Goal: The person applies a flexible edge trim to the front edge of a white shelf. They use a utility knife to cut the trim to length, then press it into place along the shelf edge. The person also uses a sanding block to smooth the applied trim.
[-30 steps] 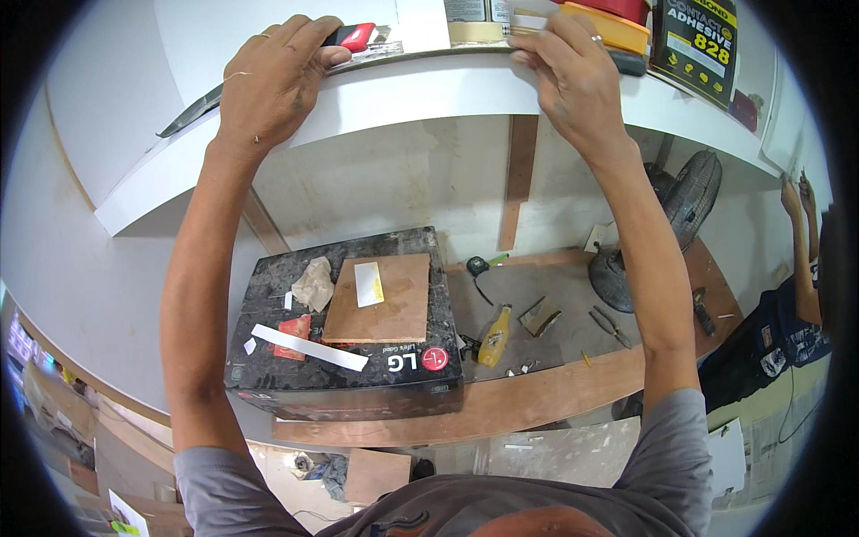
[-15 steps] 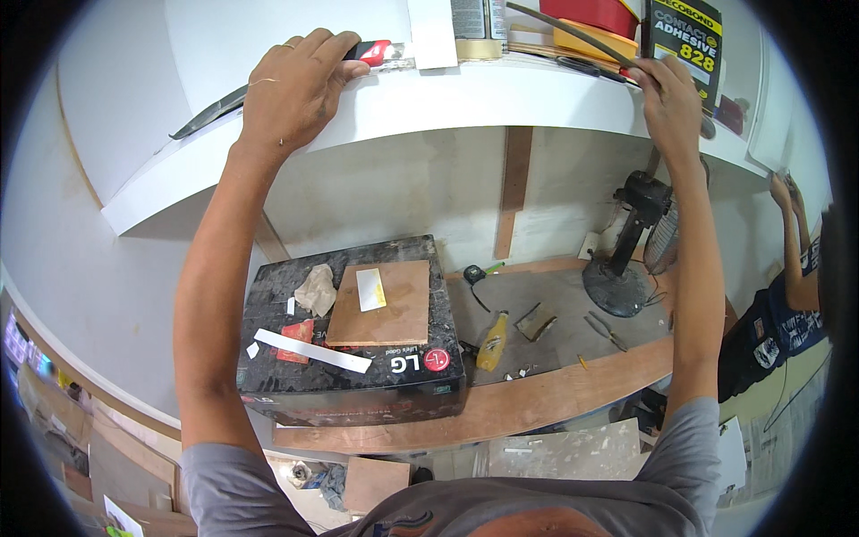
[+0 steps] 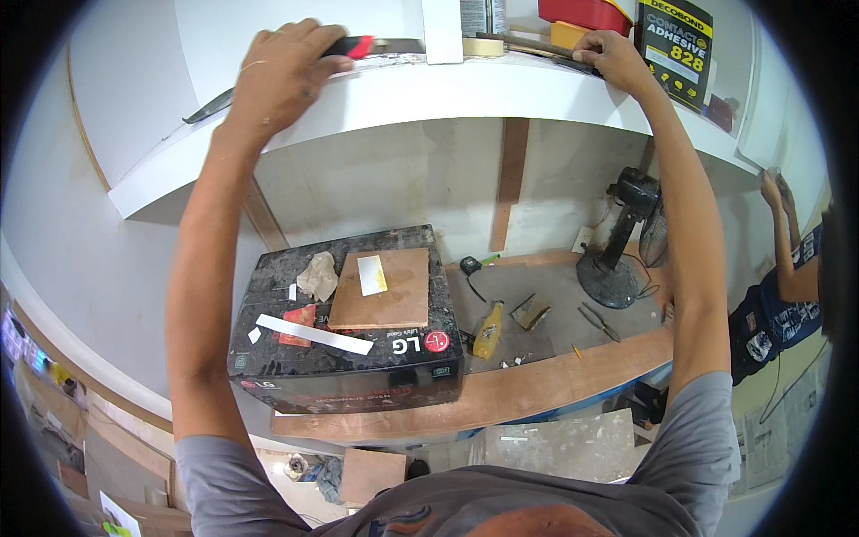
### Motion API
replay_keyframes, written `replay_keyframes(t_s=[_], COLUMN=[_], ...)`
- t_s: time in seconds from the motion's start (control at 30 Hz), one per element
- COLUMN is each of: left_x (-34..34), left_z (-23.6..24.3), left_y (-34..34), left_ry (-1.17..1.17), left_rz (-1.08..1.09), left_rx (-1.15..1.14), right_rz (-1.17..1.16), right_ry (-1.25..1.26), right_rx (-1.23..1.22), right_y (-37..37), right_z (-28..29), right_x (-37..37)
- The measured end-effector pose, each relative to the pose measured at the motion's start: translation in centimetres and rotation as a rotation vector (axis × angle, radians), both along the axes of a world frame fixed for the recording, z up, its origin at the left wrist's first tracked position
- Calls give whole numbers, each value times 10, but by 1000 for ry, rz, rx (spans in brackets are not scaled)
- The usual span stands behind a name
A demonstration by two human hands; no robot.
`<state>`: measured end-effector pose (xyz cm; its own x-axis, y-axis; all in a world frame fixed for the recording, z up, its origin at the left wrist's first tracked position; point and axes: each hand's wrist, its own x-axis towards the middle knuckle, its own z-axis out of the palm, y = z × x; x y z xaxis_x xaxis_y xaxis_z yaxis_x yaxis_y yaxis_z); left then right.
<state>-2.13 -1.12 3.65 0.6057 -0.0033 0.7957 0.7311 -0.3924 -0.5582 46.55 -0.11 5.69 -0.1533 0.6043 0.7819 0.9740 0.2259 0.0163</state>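
My left hand [image 3: 284,76] is wrapped round the black and red handle of a knife-like tool [image 3: 360,46], its grey blade pointing right along the white shelf [image 3: 376,97]. Left of that hand, a dark pointed blade-like piece [image 3: 210,106] lies at the shelf's edge. My right hand [image 3: 613,61] has its fingers closed at the near end of a thin dark strip [image 3: 528,43], low over the shelf top. Beside the strip lies a roll of tape [image 3: 483,47]. A white upright panel [image 3: 443,34] stands between my hands.
A red tub [image 3: 586,12] and a black and yellow adhesive can [image 3: 676,49] stand near my right hand. Below are a dusty carton [image 3: 268,362] bearing a wooden board [image 3: 394,291], a black fan [image 3: 617,242], pliers [image 3: 599,322] and a yellow bottle [image 3: 488,331]. Another person [image 3: 783,300] works at the right.
My right hand has moved left and the raised strip has come down to the shelf. In my left hand the tool's blade now shows plainly, reaching further right.
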Motion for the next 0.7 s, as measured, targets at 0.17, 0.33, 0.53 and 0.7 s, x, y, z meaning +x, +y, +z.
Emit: replay_keyframes(t_s=[0.17,0.33,0.53,0.7], left_x=[-46,-44,-29,-11], left_z=[-2,-35,-64,-65], left_y=[-36,-59,-49,-36], left_ry=[-222,-358,-429,-516], left_rz=[151,42,-57,-103], left_rx=[-307,-385,-438,-383], right_rz=[63,40,91,437], right_ry=[-82,-1,-15,130], right_rx=[108,102,511,279], right_y=[8,-2,-23,-32], right_z=[-8,-13,-34,-37], right_x=[8,-2,-32,-144])
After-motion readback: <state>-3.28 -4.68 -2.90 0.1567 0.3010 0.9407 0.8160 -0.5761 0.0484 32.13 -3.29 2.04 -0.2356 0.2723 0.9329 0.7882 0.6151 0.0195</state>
